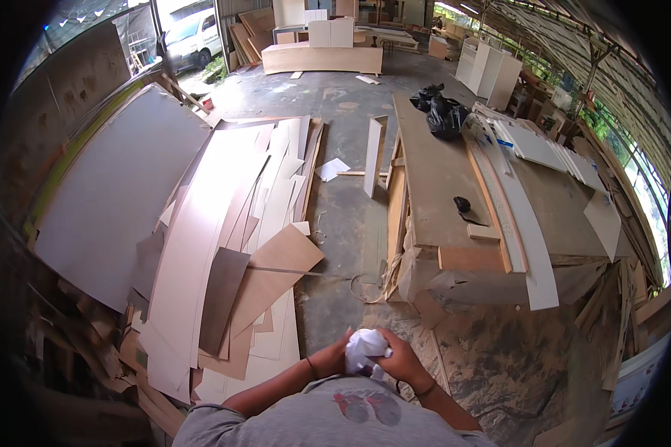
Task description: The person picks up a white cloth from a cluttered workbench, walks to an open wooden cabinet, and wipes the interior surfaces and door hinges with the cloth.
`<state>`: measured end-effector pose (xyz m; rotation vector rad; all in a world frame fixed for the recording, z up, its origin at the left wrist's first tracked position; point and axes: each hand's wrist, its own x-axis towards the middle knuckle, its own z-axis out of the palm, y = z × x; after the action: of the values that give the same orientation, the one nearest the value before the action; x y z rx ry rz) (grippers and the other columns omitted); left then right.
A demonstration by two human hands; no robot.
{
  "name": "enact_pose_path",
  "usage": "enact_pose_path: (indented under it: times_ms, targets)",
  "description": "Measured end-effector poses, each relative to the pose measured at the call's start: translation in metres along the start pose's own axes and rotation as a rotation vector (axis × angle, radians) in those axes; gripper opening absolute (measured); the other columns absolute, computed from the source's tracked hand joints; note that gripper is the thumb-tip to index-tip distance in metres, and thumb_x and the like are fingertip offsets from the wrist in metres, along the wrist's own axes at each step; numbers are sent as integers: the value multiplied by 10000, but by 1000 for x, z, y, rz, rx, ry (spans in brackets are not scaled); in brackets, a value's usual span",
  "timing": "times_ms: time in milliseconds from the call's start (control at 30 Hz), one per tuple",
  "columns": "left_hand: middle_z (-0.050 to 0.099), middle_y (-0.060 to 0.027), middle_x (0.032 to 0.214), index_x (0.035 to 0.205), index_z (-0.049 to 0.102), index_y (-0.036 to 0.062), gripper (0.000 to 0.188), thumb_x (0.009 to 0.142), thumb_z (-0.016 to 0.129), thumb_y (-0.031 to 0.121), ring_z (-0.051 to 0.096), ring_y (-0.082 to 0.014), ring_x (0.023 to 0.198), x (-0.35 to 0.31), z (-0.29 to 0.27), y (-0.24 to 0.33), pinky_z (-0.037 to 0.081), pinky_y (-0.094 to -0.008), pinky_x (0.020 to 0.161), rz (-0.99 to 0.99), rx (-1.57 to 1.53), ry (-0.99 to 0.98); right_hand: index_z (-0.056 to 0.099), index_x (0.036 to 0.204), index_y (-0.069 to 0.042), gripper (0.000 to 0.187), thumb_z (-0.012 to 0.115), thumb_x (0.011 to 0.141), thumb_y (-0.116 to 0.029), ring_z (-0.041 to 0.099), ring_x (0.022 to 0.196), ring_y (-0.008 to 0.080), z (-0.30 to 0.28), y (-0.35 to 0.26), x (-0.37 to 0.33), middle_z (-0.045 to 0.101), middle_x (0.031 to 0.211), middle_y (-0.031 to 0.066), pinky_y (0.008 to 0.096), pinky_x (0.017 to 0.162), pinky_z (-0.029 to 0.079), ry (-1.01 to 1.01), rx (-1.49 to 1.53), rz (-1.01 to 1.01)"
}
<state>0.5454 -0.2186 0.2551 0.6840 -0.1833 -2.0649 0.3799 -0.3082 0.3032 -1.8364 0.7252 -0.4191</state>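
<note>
Close in front of my grey shirt, both hands meet at a crumpled white bundle (367, 344), cloth or thin plastic; which of these I cannot tell. My right hand (399, 356) is closed around its right side. My left hand (337, 356) presses on the left side, its fingers partly hidden behind the bundle. Something dark shows just under the white material, too small to name.
Left of me lies a sloping pile of pale sheets and board offcuts (224, 294). To the right stands a workbench (436, 179) with black plastic bags (447, 117), a small black object (462, 204) and long white strips (525, 231). A narrow floor aisle (343, 223) runs between.
</note>
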Motion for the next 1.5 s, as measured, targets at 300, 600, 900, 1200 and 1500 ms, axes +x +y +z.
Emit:
enact_pose_path:
  times_ms: [300,600,900,1200,1500]
  targets:
    - [604,-61,1054,1119,539,124,416,870,443,444,581,-241,982,77,-105,155,465,-393,862,373,-502,129,333,1305,-69,618,587,743,-123,489,1076,370,15,14,249,458,1195,217,399,891,419,-377,-131,-207]
    - [598,-91,1016,1148,501,77,369,919,384,341,591,-234,933,162,-150,394,478,-403,852,409,-85,132,361,1294,-57,549,536,773,-57,526,1051,332,-57,-7,470,502,1149,210,379,890,419,-252,-28,-200]
    - [600,-87,1006,1140,507,86,367,934,376,360,597,-233,885,288,-163,608,493,-374,707,236,39,195,417,1256,-52,555,662,792,-233,587,777,171,-151,52,654,642,905,123,285,696,462,38,-3,118]
    - [562,-47,1020,1179,451,41,427,885,525,342,570,-152,891,373,-191,819,458,-276,767,367,252,184,478,1231,-133,530,650,733,-189,602,907,338,-197,29,901,599,1059,169,370,776,481,-20,-20,-31]
    - [535,-57,1072,1248,379,24,636,738,720,191,525,-148,960,423,-257,982,434,-265,818,445,557,488,600,1042,-30,266,565,806,-147,635,838,206,-231,72,1126,656,901,143,318,730,473,-147,145,76]
